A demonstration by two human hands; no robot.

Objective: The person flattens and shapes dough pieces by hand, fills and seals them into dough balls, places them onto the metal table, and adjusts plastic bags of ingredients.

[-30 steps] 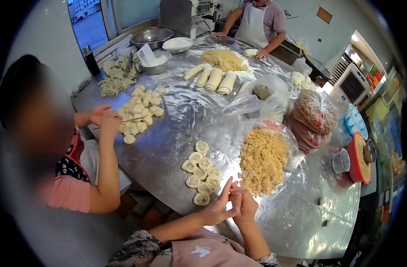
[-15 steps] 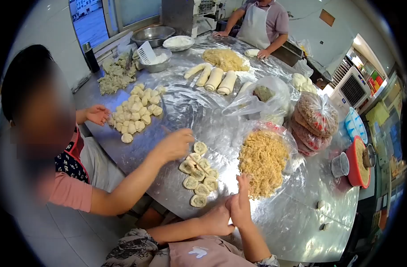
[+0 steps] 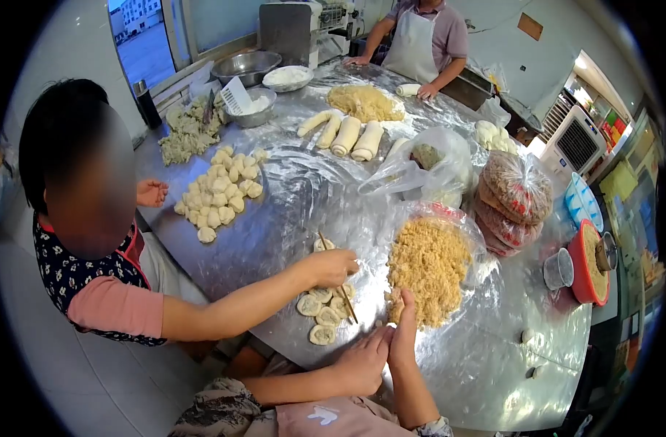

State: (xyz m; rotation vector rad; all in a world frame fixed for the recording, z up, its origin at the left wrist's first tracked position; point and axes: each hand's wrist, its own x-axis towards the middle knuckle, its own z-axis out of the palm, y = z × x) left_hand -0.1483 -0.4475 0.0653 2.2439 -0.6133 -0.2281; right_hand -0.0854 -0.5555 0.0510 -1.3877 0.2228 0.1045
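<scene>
My left hand (image 3: pixel 363 364) is closed, with its fingers pressed against the palm side of my right hand (image 3: pixel 403 331). Whatever lies between the two hands is mostly hidden; a small pale bit shows at the left fingertips. My right hand has its fingers stretched out and tilted up, beside the near edge of a heap of crumbly golden-brown filling (image 3: pixel 431 262) on a plastic bag. To the left lie several round dough pieces with open centres (image 3: pixel 323 334). A co-worker's hand (image 3: pixel 331 268) reaches over these, holding chopsticks (image 3: pixel 350 304).
Left of the metal table (image 3: pixel 478 371) sits a co-worker (image 3: pixel 115 298); another person (image 3: pixel 427 44) stands at the far side. Dough balls (image 3: pixel 218 193), dough rolls (image 3: pixel 346 135), chopped greens (image 3: pixel 189 135), bagged filling (image 3: pixel 513 193) and a red basin (image 3: pixel 586 280) lie around.
The co-worker's hand with the chopsticks has moved right and down over the dough pieces. The co-worker's other hand has drawn back from the dough balls. My hands stay together, slightly shifted.
</scene>
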